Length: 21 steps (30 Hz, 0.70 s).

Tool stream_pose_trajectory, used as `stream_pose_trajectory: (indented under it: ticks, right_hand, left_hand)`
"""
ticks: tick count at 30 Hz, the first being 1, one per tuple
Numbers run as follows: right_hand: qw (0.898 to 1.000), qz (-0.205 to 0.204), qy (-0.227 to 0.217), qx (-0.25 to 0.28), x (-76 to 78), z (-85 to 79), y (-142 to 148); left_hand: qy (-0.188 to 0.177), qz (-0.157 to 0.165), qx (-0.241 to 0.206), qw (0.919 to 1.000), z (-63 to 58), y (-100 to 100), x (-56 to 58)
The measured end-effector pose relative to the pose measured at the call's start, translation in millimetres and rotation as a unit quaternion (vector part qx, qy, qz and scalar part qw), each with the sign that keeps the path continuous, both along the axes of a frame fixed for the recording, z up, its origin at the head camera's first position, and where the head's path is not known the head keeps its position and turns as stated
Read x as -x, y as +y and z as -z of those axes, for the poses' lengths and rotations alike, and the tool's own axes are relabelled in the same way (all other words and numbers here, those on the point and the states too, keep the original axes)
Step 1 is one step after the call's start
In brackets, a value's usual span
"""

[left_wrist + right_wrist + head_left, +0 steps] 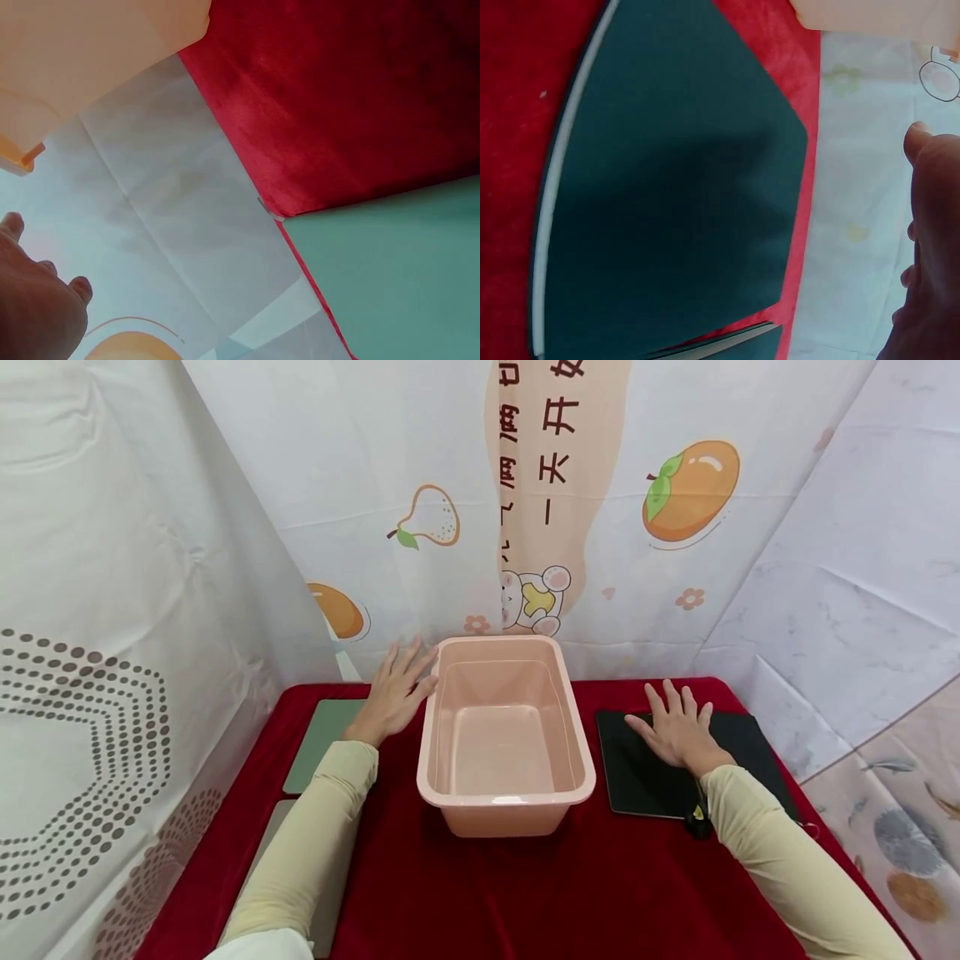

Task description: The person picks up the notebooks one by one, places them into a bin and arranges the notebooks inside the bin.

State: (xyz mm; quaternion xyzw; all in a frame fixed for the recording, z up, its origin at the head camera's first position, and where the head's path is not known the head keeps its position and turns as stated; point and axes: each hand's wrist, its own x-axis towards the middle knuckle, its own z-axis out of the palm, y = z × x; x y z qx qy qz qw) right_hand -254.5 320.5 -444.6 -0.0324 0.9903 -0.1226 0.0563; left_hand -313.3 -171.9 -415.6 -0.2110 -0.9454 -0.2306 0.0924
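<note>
A pink plastic basin (498, 747) stands in the middle of the red-covered table, and its inside shows bare. My left hand (393, 693) is at the basin's left side, fingers spread and straight, fingertips right by the rim. Part of that hand (41, 307) shows at the lower left of the left wrist view, holding nothing. To the right of the basin, my right hand (678, 731) is spread over a flat dark panel (633, 777), palm down with nothing in it. In the right wrist view the dark panel (682, 172) has a pale edge.
Left of the basin lie a flat green panel (318, 735) and a grey panel (341, 877), partly hidden under my left arm. A small black object with a yellow mark (698, 820) is by my right wrist. A printed curtain (450, 435) hangs behind the table.
</note>
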Motion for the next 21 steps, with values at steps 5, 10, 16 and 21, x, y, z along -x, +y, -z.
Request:
stream_pose_trajectory:
  ticks: [5, 10, 16, 21]
  right_hand:
    - [1.000, -0.001, -0.006, 0.001, -4.0, 5.4, 3.9]
    - [1.000, 0.003, -0.006, 0.008, -9.6, 12.7, 7.3]
    - [1.000, 0.006, -0.005, 0.012, -15.4, 21.3, 9.9]
    - [1.000, 0.014, -0.006, 0.018, -19.3, 27.5, 11.8]
  left_hand:
    - [-0.009, 0.009, -0.004, 0.9999, 4.1, -2.7, -0.7]
    - [-0.019, 0.016, -0.017, 0.9995, 7.9, -2.3, -1.5]
    - [-0.024, 0.017, -0.032, 0.9991, 11.2, -1.8, -1.9]
    - [-0.028, 0.035, -0.047, 0.9979, 13.0, -2.1, -4.2]
